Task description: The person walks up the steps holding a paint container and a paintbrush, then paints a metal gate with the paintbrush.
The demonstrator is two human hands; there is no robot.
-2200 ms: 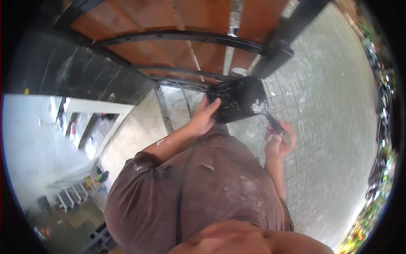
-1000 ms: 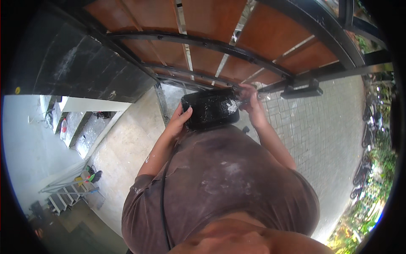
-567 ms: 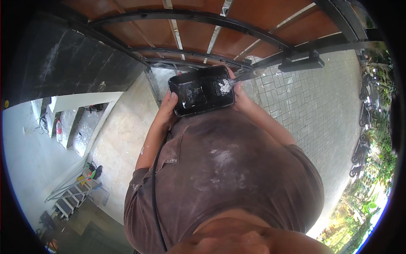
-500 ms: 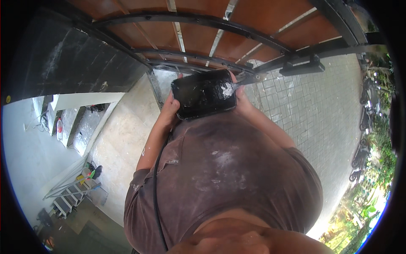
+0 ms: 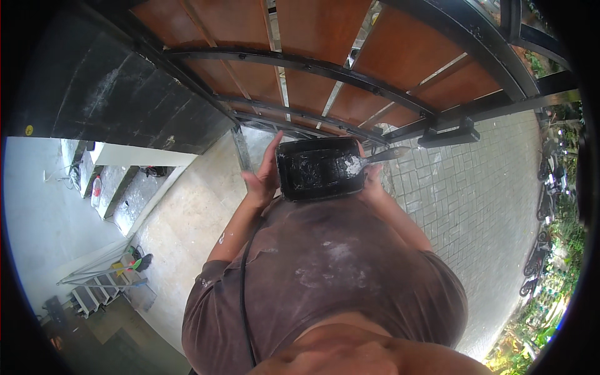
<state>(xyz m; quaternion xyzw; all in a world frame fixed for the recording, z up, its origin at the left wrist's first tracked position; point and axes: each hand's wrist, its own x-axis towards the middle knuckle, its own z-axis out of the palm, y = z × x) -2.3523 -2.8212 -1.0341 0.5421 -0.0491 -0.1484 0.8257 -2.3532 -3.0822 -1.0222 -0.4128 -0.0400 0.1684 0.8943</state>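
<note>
A black rectangular tray [image 5: 312, 172] with dark wet-looking smears inside is in front of my belly. My right hand [image 5: 372, 181] grips its right end, with fingers at the far side and the thumb at the near side. Across that end rests a putty knife [image 5: 392, 154], its grey handle pointing right past the rim. White paste [image 5: 353, 164] covers the area at its blade. My left hand [image 5: 265, 178] is open at the tray's left end, thumb and fingers spread apart. Whether its palm touches the tray's side I cannot tell.
Ahead stands a gate [image 5: 325, 81] of brown panels in a black metal frame. A dark wall panel [image 5: 106, 94] rises at left, above steps holding a bottle [image 5: 95, 190]. A stepladder [image 5: 94, 294] is at lower left. Paving [image 5: 462, 206] and parked motorcycles [image 5: 540, 231] lie to the right.
My left hand has loosened from the tray's left end, its thumb swinging outward. The tray sits lower and further right in view, more level. More of the gate shows.
</note>
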